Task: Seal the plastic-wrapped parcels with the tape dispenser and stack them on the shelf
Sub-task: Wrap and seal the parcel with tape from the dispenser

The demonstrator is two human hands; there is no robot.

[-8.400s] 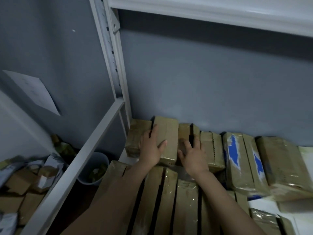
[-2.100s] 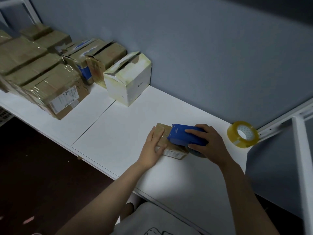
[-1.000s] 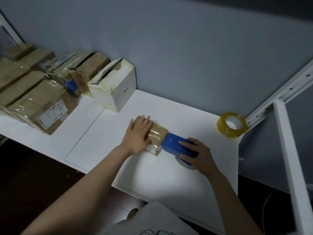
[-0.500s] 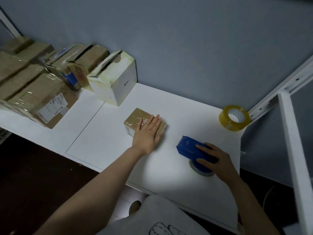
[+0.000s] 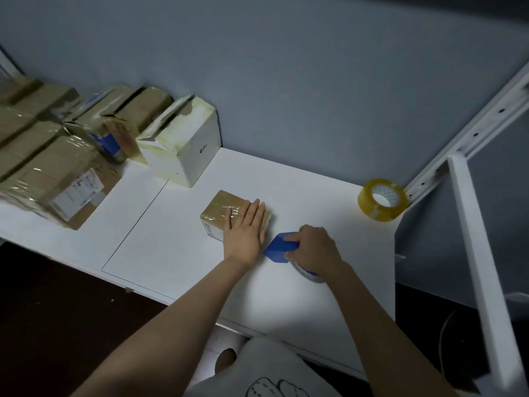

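The left hand [image 5: 246, 233] lies flat, fingers straight, pinning the parcel [image 5: 220, 209] beneath it. Just beside it, the right hand [image 5: 313, 247] grips the dispenser [image 5: 279, 247]. Taping step, I'd say; next the dispenser must meet the parcel's edge by the left palm.

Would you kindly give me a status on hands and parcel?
Left hand flat on small parcel. Right hand grips blue tape dispenser beside it. Spare tape roll sits apart, at right.

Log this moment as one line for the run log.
left hand: flat on small parcel | right hand: gripping blue tape dispenser beside parcel | spare tape roll: untouched, far right
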